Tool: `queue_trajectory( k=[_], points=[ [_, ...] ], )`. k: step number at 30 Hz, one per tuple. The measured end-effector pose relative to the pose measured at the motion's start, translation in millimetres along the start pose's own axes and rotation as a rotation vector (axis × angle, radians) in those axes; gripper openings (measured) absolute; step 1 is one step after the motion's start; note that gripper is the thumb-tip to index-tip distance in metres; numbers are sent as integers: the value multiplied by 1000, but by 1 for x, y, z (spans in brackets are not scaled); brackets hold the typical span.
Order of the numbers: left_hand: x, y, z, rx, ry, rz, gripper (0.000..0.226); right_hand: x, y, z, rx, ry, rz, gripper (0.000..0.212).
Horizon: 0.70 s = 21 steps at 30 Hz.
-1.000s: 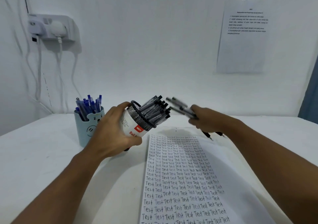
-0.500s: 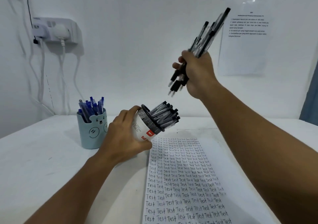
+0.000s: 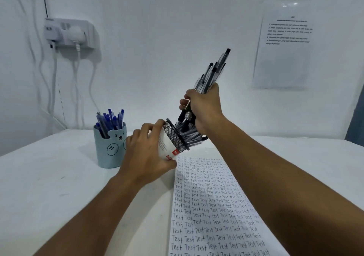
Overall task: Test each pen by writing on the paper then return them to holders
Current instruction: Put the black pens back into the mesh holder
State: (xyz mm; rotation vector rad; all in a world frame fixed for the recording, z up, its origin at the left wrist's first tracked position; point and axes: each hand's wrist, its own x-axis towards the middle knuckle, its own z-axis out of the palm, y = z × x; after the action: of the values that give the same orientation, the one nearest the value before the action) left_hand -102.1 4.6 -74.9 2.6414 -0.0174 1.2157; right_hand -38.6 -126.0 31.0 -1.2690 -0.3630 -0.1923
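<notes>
My left hand (image 3: 146, 153) grips a black mesh pen holder (image 3: 173, 135) with a white label, tilted with its mouth toward the right. Several black pens lie inside it. My right hand (image 3: 204, 108) grips a bundle of black pens (image 3: 213, 72), tips pointing down at the holder's mouth, caps pointing up and right. A sheet of paper (image 3: 212, 202) covered in rows of the word "Test" lies on the white table (image 3: 49, 177) below both hands. A light blue bear-faced cup (image 3: 110, 147) with several blue pens (image 3: 109, 120) stands to the left.
A power strip (image 3: 69, 32) with plugs and hanging cables is fixed on the wall at the upper left. A printed notice (image 3: 285, 47) hangs on the wall at the right. A dark blue edge shows at the far right.
My right hand has come down from high in front of the wall with the pen bundle, so its tips now meet the mouth of the tilted holder. My left hand keeps the holder tilted.
</notes>
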Motion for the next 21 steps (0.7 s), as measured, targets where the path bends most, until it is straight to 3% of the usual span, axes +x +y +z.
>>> queue_trajectory(
  k=[6, 16, 18, 21],
  points=[
    [-1, 2, 2, 81, -15, 9, 97, -3, 3, 5, 54, -36, 122, 39],
    [-1, 4, 1, 66, 11, -27, 95, -4, -4, 6, 173, 31, 235, 26],
    [-1, 4, 0, 65, 17, -32, 94, -4, -6, 6, 191, 31, 242, 30],
    [0, 4, 0, 67, 14, -44, 94, -5, -4, 5, 17, 48, 140, 48]
  ],
)
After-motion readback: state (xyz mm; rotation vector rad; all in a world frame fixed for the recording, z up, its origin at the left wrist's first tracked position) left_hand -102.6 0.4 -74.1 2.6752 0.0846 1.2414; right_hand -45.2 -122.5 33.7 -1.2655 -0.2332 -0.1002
